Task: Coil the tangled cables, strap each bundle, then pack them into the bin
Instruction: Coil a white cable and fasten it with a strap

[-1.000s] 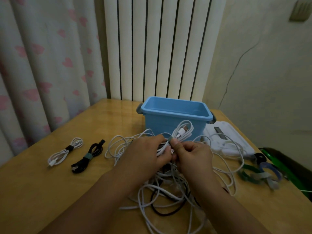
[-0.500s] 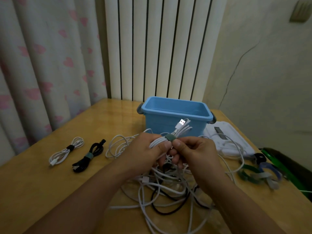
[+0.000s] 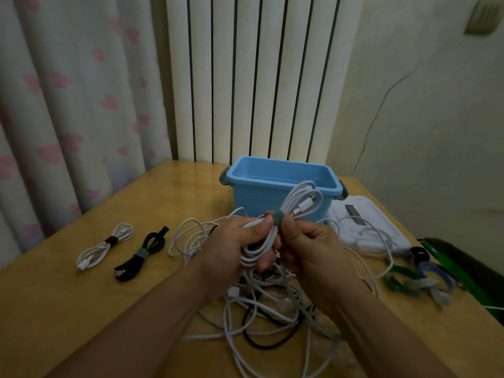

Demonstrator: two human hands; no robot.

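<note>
Left hand: the left hand point(image 3: 231, 249) is curled round a white coiled cable point(image 3: 275, 230), fingers wrapped over the lower loops and the thumb lying along the top of the bundle.
Right hand: the right hand point(image 3: 308, 241) has its fingers folded in, thumb and forefinger pinching the bundle right at the strap; its other fingers hold nothing I can make out.
Strap: a grey-green strap point(image 3: 278, 217) circles the middle of the coil between the two thumbs; whether its end is fully fastened is hidden by the fingers.
Coil in hand: held above the table, in front of the bin, its upper loops and one plug sticking up past the strap.
Tangle: a loose pile of white and black cables point(image 3: 267, 309) lies on the table point(image 3: 81, 309) directly under the hands, still uncoiled.
Finished bundles: a strapped white bundle point(image 3: 105, 248) and a strapped black bundle point(image 3: 140, 257) lie side by side to the left, well apart from the pile.
Spare straps: a heap of green, blue and black straps point(image 3: 417, 276) sits to the right.
Bin: the blue bin point(image 3: 281, 186) stands behind the hands, and no cable shows inside it from here.
White box: a white flat device point(image 3: 362, 225) lies just right of the bin.
Progress: by my reading, two bundles done, a third about strapped; several cables remain, and packing has not begun.
</note>
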